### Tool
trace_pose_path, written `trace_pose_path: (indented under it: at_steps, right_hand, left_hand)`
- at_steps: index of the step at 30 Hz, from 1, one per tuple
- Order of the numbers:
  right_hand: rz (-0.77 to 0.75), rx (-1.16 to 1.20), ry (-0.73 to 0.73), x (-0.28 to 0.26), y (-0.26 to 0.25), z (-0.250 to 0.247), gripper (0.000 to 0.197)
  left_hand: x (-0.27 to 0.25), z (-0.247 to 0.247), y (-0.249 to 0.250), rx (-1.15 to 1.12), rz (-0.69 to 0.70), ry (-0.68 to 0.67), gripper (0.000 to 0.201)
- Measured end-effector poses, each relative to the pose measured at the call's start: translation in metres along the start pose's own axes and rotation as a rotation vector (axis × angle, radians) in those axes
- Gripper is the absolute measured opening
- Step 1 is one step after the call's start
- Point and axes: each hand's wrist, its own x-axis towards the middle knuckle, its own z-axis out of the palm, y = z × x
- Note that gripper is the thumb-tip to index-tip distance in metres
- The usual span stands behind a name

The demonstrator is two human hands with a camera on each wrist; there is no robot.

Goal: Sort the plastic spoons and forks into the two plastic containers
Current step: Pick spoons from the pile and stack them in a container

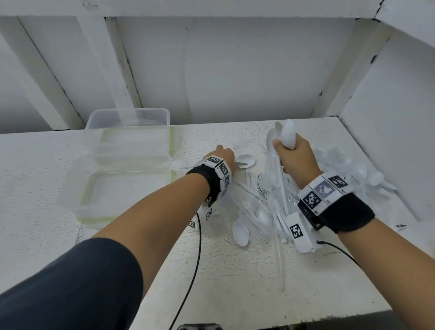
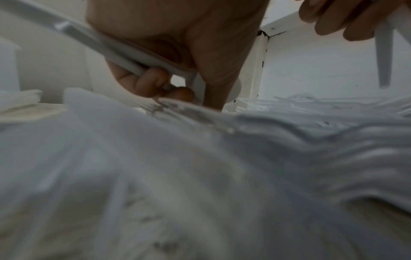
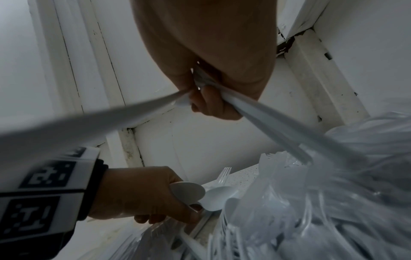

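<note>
White plastic fills the head view: a loose pile of cutlery (image 1: 317,190), too many pieces to count, lies partly in clear wrapping on the right of a speckled white tabletop (image 1: 30,179). Three clear containers (image 1: 123,177) sit at the left, two with green-edged rims in front and one behind by the wall. The right hand (image 1: 295,158) is raised over the pile, clenched around a bunch of spoons (image 1: 285,136), at least two bowls pointing up. The left hand (image 1: 220,162) reaches low beside a single spoon (image 1: 246,160) lying on the table, between the containers and the pile. White painted boards form the wall behind and to the right.

From the left wrist, the left hand (image 2: 177,52) has its fingers curled round white handles (image 2: 115,47); how many cannot be told. Blurred cutlery lies below.

From the right wrist, the right hand (image 3: 211,61) grips several white handles (image 3: 266,121) that splay out below the fist. Beneath it, the left hand (image 3: 142,195) holds two spoons (image 3: 200,195), beside one clear fork (image 3: 223,175) standing up.
</note>
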Motion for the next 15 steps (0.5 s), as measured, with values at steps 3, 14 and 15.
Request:
trace_pose_path:
  at_steps: [3,14,15]
  right_hand:
    - [0.004,0.01,-0.019,-0.003,0.001,0.002,0.015]
    - [0.042,0.05,-0.003,-0.001,0.004,0.003,0.008]
    - [0.051,0.076,-0.001,-0.001,0.002,0.004,0.01]
  left_hand:
    - [-0.002,0.0,0.002,0.008,-0.044,0.016,0.025]
    - [-0.024,-0.022,-0.004,-0.274,0.147,0.222,0.021]
    - [-0.028,-0.029,-0.005,-0.334,0.167,0.23,0.024]
